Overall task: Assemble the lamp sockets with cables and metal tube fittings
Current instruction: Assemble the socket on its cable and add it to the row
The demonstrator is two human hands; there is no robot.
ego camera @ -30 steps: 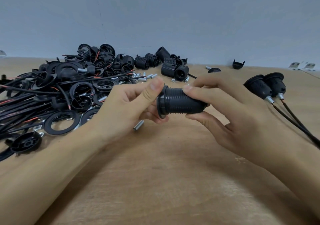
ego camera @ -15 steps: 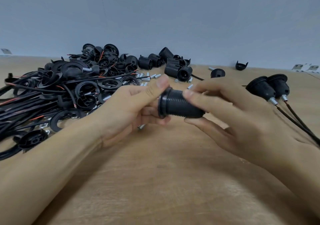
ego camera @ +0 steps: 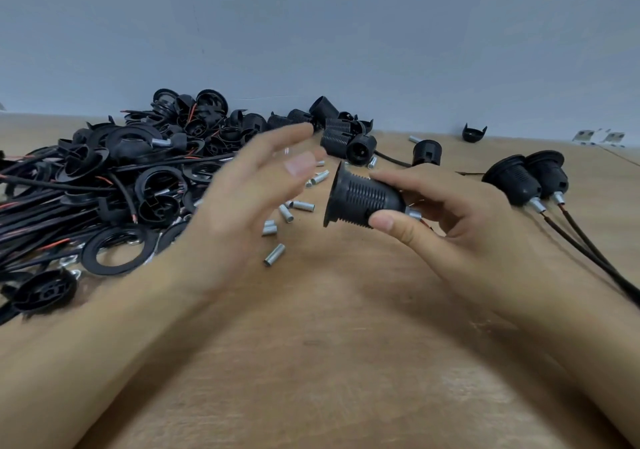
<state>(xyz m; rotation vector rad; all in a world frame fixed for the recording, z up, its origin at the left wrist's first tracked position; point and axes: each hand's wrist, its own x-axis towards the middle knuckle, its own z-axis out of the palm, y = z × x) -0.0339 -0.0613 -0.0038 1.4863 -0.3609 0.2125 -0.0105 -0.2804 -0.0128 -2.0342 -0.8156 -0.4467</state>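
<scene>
Above the wooden table (ego camera: 346, 362), right hand (ego camera: 460, 227) gripping threaded black socket (ego camera: 367, 199); left hand (ego camera: 242, 206) blurred, open, empty.

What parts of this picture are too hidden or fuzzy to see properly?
All in the head view:
- Left hand: motion-blurred, so its fingertips are unclear.
- Socket in the right hand: its rear end and most of the metal tube are covered by the fingers.
- Cables from the two finished sockets: cut off by the right edge.
- Pile of black parts: too tangled to count; the left edge cuts it.
</scene>
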